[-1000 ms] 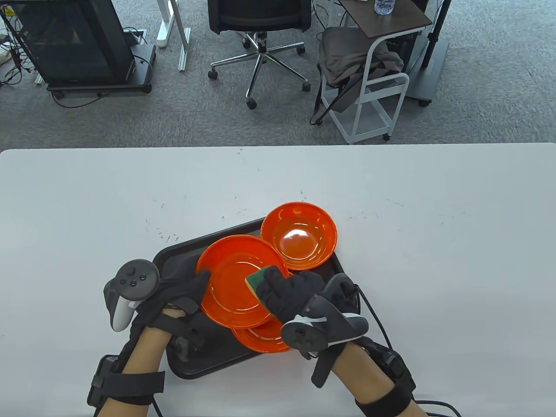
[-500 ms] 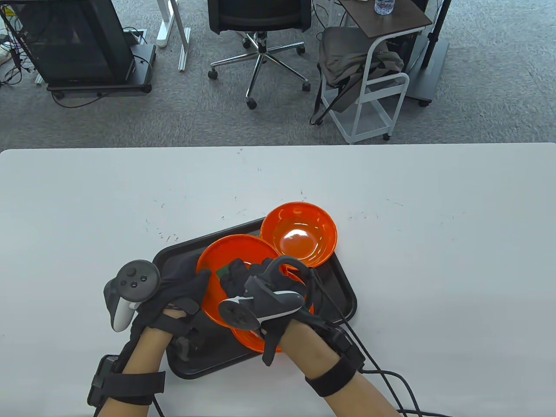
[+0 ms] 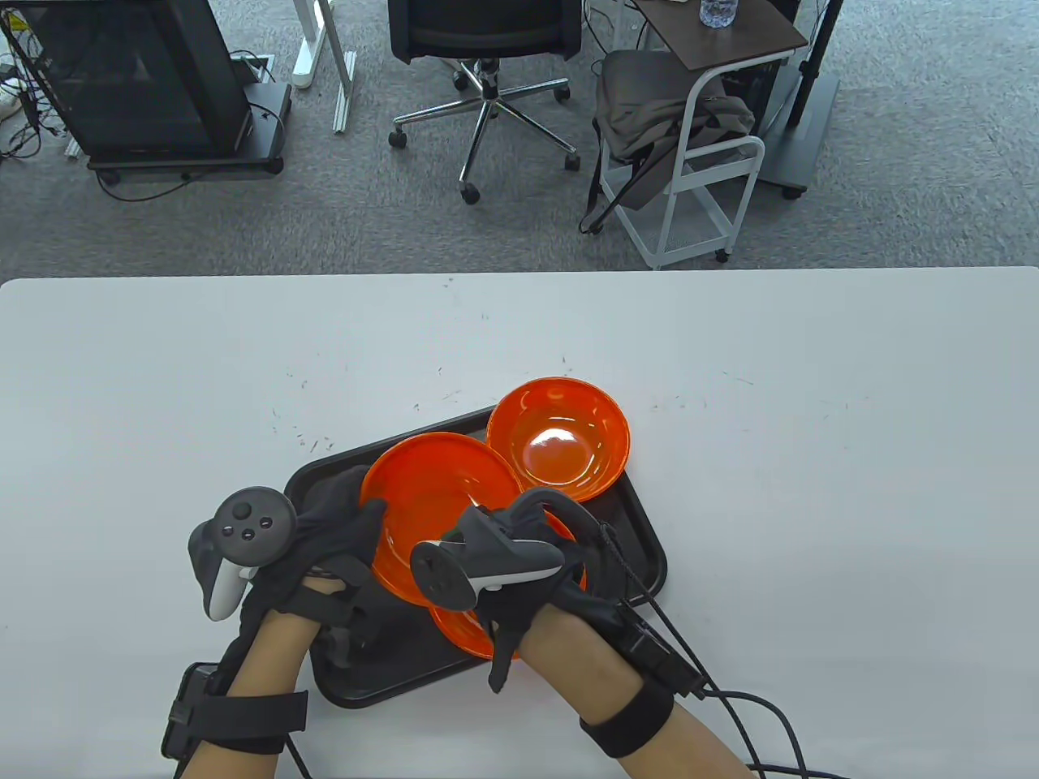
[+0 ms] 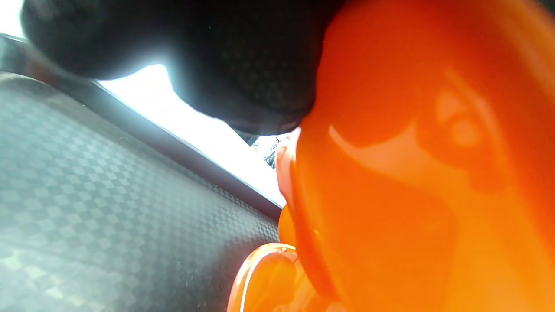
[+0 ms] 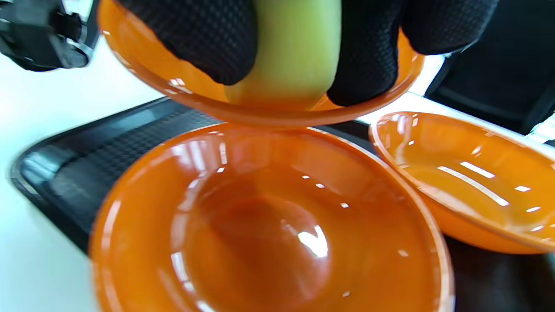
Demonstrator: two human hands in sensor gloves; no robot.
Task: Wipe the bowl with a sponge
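Orange bowl (image 3: pixel 430 495) tilts in the left hand's (image 3: pixel 337 527) grip; right hand (image 3: pixel 528 552) pinches the sponge (image 5: pixel 290 52) against its inside.

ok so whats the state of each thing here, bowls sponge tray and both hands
held bowl: lifted and tilted above the tray, gripped at its left rim
sponge: pressed inside the held bowl
bowl underneath: upright on the tray, empty
far bowl: upright at the tray's far corner, empty
tray: flat on the table
left hand: grips the held bowl's rim
right hand: grips the sponge
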